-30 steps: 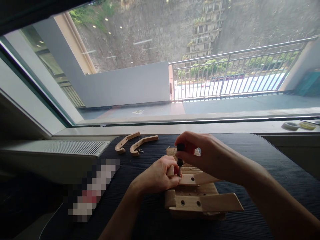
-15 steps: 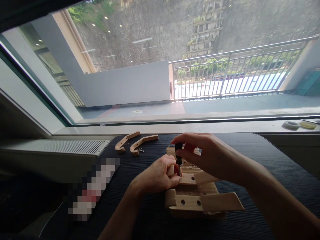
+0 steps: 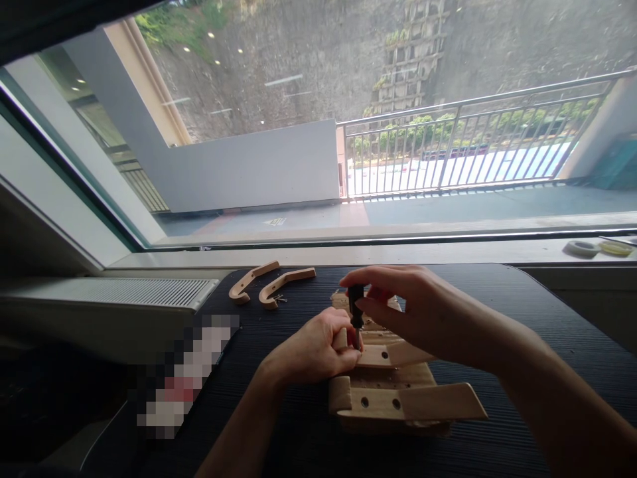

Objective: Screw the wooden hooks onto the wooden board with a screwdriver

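A wooden base board [image 3: 393, 380] with several wooden hooks screwed to it lies on the dark table [image 3: 522, 312]. My left hand [image 3: 311, 350] is closed around the curled end of one hook [image 3: 385, 356], pressing it onto the board. My right hand [image 3: 398, 305] pinches the black handle of a small screwdriver [image 3: 355, 300], held upright with its tip down at that hook beside my left fingers. Nearest me, another hook [image 3: 405, 403] with two holes rests on the board's front edge.
Two loose wooden hooks [image 3: 249, 282] [image 3: 284, 284] and a small screw lie at the table's far left. A blurred object [image 3: 186, 375] sits on the left edge. Two tape rolls [image 3: 580, 249] rest on the window sill at right. A vent grille [image 3: 124, 292] runs left.
My right hand's fingers have shifted slightly around the screwdriver handle, as in turning it. My left hand and the board have stayed put.
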The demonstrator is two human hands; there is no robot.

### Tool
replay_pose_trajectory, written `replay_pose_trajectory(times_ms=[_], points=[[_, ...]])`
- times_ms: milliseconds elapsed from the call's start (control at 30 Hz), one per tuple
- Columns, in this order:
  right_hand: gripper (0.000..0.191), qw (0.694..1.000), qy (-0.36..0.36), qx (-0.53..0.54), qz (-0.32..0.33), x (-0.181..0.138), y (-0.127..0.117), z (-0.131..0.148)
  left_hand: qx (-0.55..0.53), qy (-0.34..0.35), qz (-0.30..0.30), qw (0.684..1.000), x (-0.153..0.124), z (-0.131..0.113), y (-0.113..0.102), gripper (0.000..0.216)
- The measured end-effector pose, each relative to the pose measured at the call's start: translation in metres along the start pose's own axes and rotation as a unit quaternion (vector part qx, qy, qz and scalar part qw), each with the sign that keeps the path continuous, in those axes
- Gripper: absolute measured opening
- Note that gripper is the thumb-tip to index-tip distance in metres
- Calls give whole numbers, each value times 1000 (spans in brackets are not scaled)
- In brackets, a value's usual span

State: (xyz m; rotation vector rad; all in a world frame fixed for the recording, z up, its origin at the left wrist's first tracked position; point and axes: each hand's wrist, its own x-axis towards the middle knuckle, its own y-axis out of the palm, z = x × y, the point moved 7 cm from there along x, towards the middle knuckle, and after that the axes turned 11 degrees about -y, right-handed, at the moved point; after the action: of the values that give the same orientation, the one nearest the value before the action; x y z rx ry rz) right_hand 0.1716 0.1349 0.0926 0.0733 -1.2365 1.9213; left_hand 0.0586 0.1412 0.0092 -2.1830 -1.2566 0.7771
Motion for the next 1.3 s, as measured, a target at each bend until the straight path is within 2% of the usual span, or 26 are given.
replay_pose_trajectory(times_ms=[133, 467, 533, 667, 833, 967, 1167, 1300], points=[[24, 1000, -20, -19, -9, 3, -1, 5, 1, -6, 4, 1000, 0, 0, 1, 10], [11, 999, -15, -44, -28, 4, 0, -3, 4, -13, -2, 1000, 0, 3, 1, 10], [14, 998, -13, -47, -31, 4, -1, -3, 3, -13, -4, 1000, 1, 2, 1, 10], [34, 999, -19, -44, 1, 3, 0, 3, -1, -9, 15, 1000, 1, 2, 2, 12], [20, 996, -62, -65, 14, 5, 4, 11, -5, -29, 6, 1000, 1, 5, 2, 9], [13, 996, -46, -82, 8, 8, 8, 6, -18, -35, -6, 999, 3, 7, 2, 10], [19, 996, -15, -90, 0, 9, 10, 0, -25, -37, 19, 999, 4, 8, 5, 15], [20, 998, -30, -51, 2, 6, 10, 4, -23, -5, 9, 1000, 2, 2, 3, 5]])
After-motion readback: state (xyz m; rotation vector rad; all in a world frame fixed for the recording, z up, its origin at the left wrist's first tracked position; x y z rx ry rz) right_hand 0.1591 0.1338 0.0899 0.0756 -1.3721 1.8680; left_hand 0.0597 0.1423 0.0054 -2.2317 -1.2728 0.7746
